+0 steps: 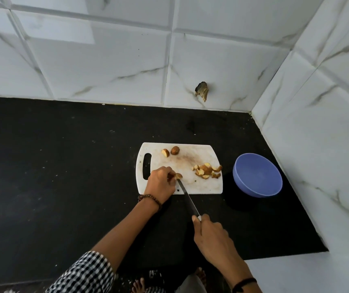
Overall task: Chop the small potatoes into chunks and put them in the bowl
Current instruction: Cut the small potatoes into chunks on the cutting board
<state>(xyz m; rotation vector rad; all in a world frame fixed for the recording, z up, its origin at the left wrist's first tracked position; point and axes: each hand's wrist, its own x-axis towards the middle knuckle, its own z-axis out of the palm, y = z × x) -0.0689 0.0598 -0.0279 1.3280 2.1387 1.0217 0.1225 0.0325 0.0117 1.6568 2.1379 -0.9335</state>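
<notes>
Counter point(53, 166) open leftward, knife point(187, 199) crossing board's point(201, 187) near edge

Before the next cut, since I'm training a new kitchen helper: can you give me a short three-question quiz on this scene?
1. True or false: the blue bowl already holds potato chunks.
2. Which hand grips the knife? A) left B) right
3. Fill in: the pile of chunks lies at the cutting board's ___ end, the one nearest the bowl.

Key
1. False: no chunks show in it.
2. B: the right hand grips the handle, while the left hand holds a potato piece at the blade tip.
3. Right.
</notes>
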